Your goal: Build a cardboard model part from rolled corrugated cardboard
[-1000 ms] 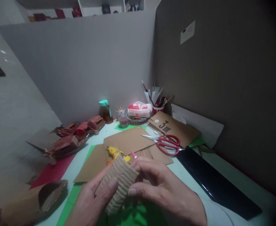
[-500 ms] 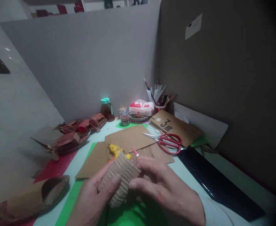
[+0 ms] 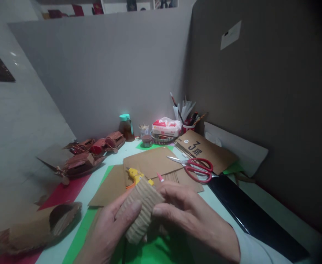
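Both my hands hold a curved piece of corrugated cardboard [image 3: 141, 209] low in the middle of the view. My left hand [image 3: 108, 231] grips it from the left with the thumb pressed on its ribbed face. My right hand [image 3: 193, 220] pinches its right edge, fingers curled over the top. Just behind the piece lies a yellow glue gun [image 3: 135, 175] on flat brown cardboard sheets [image 3: 150, 161]. Under my hands is a green mat [image 3: 161, 253].
Red-handled scissors [image 3: 197, 168] lie on the sheets to the right. Red-brown cardboard boat models [image 3: 81, 161] stand at the left, a cardboard hull [image 3: 40, 227] at the lower left. A jar [image 3: 125, 127], tissue pack [image 3: 166, 127] and brush cup [image 3: 188, 123] line the grey partition. A black panel [image 3: 248, 216] lies right.
The view has shifted slightly left. My hands keep hold of the corrugated piece and have barely moved on it.
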Demonstrator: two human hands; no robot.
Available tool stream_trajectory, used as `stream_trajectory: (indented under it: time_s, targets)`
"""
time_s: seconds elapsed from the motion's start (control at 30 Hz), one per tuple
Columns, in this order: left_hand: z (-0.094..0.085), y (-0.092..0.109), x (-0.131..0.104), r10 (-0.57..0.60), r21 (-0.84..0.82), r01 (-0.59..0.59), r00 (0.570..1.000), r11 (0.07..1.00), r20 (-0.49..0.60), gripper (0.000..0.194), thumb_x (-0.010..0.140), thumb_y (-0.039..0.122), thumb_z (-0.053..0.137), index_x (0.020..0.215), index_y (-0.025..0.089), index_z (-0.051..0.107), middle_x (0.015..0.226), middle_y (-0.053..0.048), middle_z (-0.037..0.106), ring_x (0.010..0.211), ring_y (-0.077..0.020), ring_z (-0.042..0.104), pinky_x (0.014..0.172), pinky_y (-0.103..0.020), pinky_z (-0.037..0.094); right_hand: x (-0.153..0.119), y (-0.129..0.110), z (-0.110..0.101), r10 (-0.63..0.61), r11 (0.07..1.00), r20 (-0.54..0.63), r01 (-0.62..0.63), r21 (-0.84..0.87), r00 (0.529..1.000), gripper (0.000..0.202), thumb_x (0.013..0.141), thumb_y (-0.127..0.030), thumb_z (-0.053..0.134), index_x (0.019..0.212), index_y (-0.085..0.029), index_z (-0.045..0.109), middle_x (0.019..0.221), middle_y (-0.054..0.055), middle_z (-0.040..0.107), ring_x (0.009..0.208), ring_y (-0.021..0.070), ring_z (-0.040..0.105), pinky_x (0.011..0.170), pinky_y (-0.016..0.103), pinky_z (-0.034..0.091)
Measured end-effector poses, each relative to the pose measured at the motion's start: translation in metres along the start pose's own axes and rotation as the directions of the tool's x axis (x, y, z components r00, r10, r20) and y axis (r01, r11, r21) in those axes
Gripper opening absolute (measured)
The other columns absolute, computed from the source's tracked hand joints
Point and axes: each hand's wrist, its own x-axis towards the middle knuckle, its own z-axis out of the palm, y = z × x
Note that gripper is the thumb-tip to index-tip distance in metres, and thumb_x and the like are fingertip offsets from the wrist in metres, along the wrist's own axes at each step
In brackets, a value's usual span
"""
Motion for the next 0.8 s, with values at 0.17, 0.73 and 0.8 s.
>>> stream_trajectory:
  time_s: [0.17,0.73,0.8]
  targets:
    - [0.007,0.006,-0.005,-0.044,-0.183,0.073,0.987,0.98,0.156,0.045,0.093,0.045,0.054,0.129,0.019,0.062,0.084,-0.007,0.067,0.07,-0.0191,0.059,0.063,-0.03,0.049,-0.003,-0.006,-0.012,0.001,0.998,-0.151,-0.009,-0.057,0.988,0.029,0.092,-0.041,0.058,0.11,-0.02,0.064,0.095,0.004,0.063,0.091,0.0229,0.059,0.084,0.037,0.044]
    - [0.022,0.011,0.002,0.099,-0.296,-0.123,0.99,0.947,-0.096,0.095,0.055,0.054,0.084,0.14,0.028,0.052,0.124,-0.012,0.07,0.122,-0.0441,0.057,0.095,-0.052,0.053,-0.001,-0.01,-0.009,-0.132,0.983,-0.112,0.116,-0.139,0.985,0.045,0.077,-0.03,0.082,0.12,-0.023,0.069,0.113,0.005,0.065,0.111,0.0257,0.053,0.098,0.039,0.039]
    - [0.026,0.006,0.001,0.101,-0.238,-0.141,0.98,0.961,-0.173,0.101,0.051,0.054,0.086,0.142,0.031,0.048,0.125,-0.011,0.07,0.123,-0.0444,0.057,0.095,-0.051,0.054,-0.001,-0.01,-0.011,-0.075,0.99,-0.166,0.054,-0.127,0.983,0.047,0.076,-0.035,0.081,0.119,-0.022,0.069,0.114,0.005,0.066,0.11,0.0266,0.053,0.099,0.041,0.038]
